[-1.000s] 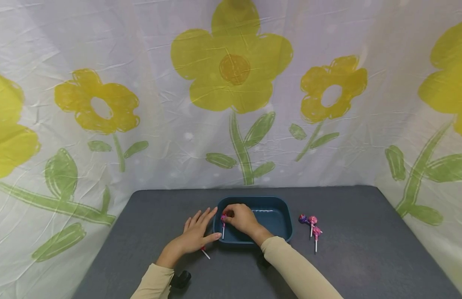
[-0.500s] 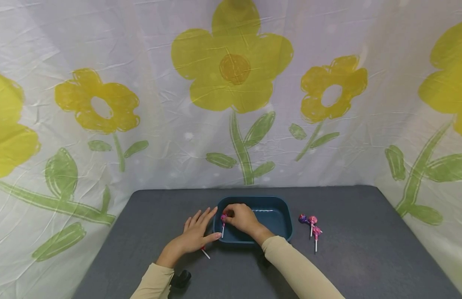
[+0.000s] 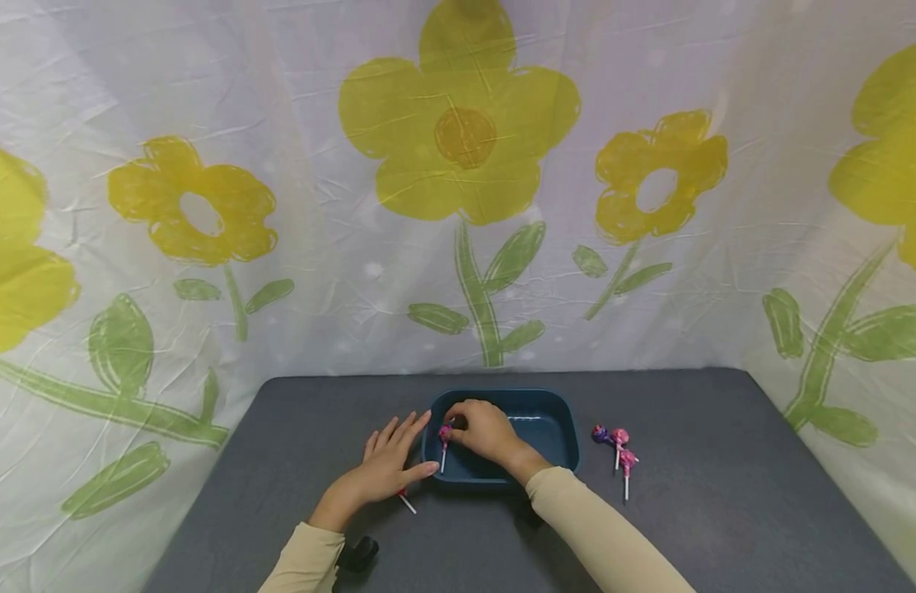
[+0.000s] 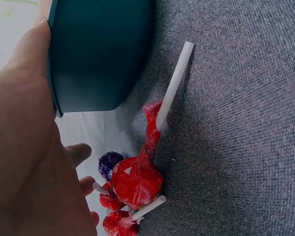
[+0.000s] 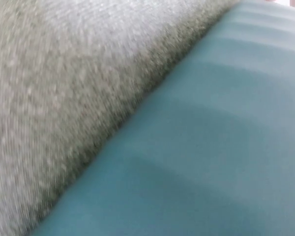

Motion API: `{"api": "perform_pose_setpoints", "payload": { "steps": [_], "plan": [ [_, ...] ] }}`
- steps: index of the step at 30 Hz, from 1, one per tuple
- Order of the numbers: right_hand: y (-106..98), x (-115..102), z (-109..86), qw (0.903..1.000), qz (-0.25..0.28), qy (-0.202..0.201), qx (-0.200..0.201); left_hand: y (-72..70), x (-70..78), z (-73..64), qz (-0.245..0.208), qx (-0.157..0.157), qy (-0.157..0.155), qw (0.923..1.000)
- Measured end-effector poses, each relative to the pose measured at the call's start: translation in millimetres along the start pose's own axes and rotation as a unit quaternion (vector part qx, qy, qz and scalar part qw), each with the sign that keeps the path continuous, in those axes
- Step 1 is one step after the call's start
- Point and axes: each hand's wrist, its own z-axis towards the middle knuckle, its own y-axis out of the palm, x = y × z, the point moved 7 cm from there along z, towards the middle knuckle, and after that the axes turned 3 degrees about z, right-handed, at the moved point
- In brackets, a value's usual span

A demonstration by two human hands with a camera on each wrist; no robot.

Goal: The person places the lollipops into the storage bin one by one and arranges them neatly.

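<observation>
My left hand [image 3: 384, 468] rests at the left end of a dark blue tray [image 3: 550, 480], fingers spread and straight. Its thumb touches the tray rim in the left wrist view. Under this palm lie a red-wrapped lollipop [image 4: 137, 182], two more red ones and a purple lollipop [image 4: 109, 164]; the head view shows just one white stick. Inside the tray's left end, my right hand [image 3: 488, 432] holds the head of a pink lollipop [image 3: 445, 441] between thumb and fingertips, its stick pointing toward me. The right wrist view is blurred and shows only the tray's outer wall [image 5: 187, 162].
To the right of the tray, two pink lollipops [image 3: 627, 463] and a purple lollipop [image 3: 600, 433] lie close together on the dark grey table [image 3: 725, 494]. A flower-printed cloth [image 3: 317, 247] hangs behind the table's far edge.
My right hand has shifted slightly to the right, and the pink lollipop's head has moved a little with it. The left hand and the tray have stayed put.
</observation>
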Motion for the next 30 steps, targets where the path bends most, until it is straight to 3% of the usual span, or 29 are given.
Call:
{"api": "perform_pose_setpoints", "payload": {
  "steps": [16, 30],
  "plan": [
    [-38, 2, -15.4, 0.9994, 0.031, -0.013, 0.009, -0.4, 1.0, -1.6, -0.005, -0.001, -0.003, 1.0],
    [-78, 13, -47.2, 0.9984, 0.051, -0.011, 0.023, -1.5, 2.9, -2.6, -0.002, 0.003, -0.002, 1.0]
  ]
}}
